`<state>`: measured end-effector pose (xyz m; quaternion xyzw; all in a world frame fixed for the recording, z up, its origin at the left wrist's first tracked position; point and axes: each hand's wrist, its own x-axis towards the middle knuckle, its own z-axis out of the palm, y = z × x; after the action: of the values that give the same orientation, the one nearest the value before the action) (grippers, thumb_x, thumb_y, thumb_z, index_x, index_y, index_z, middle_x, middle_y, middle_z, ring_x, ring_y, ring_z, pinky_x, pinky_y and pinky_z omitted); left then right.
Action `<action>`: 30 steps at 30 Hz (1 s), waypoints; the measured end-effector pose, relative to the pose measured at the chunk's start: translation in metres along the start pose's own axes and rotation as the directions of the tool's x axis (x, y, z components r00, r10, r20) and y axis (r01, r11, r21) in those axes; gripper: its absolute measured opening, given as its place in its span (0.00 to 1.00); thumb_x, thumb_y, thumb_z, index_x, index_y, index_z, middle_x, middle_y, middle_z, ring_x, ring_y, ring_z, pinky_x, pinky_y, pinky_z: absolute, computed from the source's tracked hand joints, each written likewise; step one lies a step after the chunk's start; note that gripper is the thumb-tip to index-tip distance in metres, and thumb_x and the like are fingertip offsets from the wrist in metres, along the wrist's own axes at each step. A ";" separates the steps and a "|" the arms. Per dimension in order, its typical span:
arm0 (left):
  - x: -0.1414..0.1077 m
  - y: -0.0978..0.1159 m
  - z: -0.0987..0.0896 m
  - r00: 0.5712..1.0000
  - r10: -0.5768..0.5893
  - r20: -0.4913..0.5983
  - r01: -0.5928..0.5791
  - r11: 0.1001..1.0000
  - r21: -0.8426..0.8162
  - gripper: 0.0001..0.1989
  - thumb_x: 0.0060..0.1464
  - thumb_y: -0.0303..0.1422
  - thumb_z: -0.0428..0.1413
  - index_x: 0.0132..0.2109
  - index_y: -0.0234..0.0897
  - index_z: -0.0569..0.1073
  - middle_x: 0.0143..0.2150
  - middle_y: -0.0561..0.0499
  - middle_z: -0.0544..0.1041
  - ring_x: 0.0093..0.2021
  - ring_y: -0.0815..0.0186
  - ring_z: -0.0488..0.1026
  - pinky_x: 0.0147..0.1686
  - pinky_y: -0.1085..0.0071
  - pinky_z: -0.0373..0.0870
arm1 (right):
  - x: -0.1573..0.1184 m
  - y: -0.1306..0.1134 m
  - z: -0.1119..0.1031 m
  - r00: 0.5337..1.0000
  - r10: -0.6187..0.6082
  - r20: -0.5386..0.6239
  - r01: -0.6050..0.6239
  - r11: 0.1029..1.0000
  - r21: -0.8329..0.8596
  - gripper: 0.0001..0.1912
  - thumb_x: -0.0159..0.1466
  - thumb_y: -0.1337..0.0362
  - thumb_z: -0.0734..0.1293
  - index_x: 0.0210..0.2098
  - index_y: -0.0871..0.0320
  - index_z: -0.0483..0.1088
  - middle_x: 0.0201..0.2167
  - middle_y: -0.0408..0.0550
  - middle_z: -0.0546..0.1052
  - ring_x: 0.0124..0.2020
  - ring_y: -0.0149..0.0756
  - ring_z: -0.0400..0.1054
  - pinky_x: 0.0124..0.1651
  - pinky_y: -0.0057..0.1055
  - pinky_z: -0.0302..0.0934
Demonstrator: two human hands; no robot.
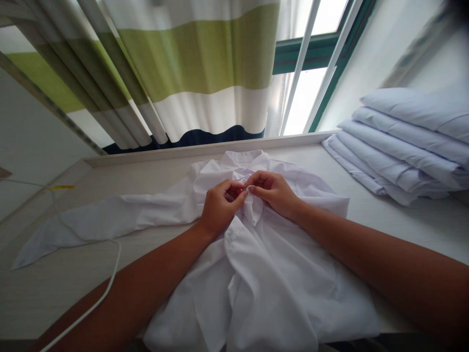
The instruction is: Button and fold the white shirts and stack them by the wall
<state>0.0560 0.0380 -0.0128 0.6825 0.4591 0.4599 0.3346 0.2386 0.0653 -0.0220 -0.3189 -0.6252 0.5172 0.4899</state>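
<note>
Pinches the front of the white shirt (271, 274), spread on the bench (132, 178), in left hand (222, 203) and right hand (274, 191), perhaps risking a skewing tug from the cord (117, 252) passing over the left forearm (164, 269).

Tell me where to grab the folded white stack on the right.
The folded white stack is probably best taken from its left, sliding under the lower layers: they jut out past the upper folds there. Its right end is out of view.
</note>
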 end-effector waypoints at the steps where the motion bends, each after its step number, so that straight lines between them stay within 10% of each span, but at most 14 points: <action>1: 0.000 0.000 0.000 1.000 -0.006 0.004 0.006 1.000 -0.013 0.11 0.55 0.39 0.63 0.40 0.37 0.78 0.36 0.50 0.80 0.34 0.66 0.76 0.35 0.72 0.73 | 0.000 0.000 0.000 1.000 0.003 -0.002 -0.003 1.000 0.006 0.16 0.56 0.52 0.77 0.32 0.57 0.73 0.32 0.46 0.78 0.35 0.37 0.71 0.42 0.34 0.67; 30: 0.000 0.000 0.000 0.998 0.066 -0.017 -0.062 0.980 0.190 0.06 0.54 0.27 0.58 0.39 0.37 0.79 0.35 0.51 0.81 0.34 0.67 0.77 0.34 0.73 0.74 | -0.005 0.009 0.003 0.991 -0.117 0.058 0.127 0.967 -0.219 0.10 0.61 0.58 0.74 0.38 0.55 0.71 0.35 0.45 0.76 0.36 0.36 0.69 0.39 0.33 0.64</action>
<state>0.0562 0.0378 -0.0129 0.7204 0.4824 0.4324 0.2479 0.2363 0.0624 -0.0321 -0.3209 -0.7084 0.4198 0.4679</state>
